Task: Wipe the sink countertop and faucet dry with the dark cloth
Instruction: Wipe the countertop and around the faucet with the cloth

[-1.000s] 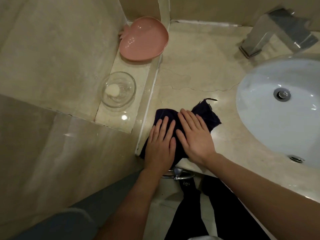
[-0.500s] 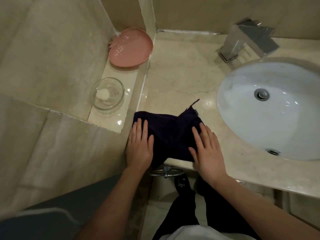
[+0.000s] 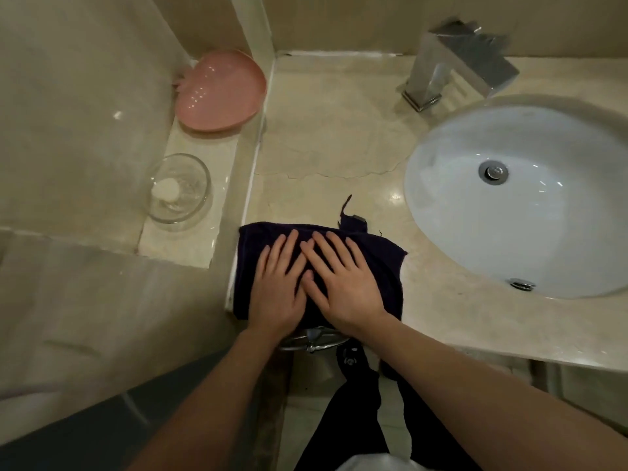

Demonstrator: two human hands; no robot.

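Your left hand (image 3: 277, 294) and right hand (image 3: 343, 283) lie flat, fingers straight, side by side on the dark cloth (image 3: 384, 266), pressing it onto the countertop (image 3: 326, 137) at its front left corner; the sink (image 3: 530, 205) sits to their right, the faucet (image 3: 452, 66) beyond.

Beige marble countertop (image 3: 339, 130) with a white oval sink (image 3: 543, 232) set into it and a chrome faucet (image 3: 441, 76) standing at the back. The dark cloth (image 3: 384, 266) lies flat at the front left corner, and on the lower ledge (image 3: 217, 158) just left sit a pink dish (image 3: 221, 93) and a glass bowl (image 3: 180, 192).
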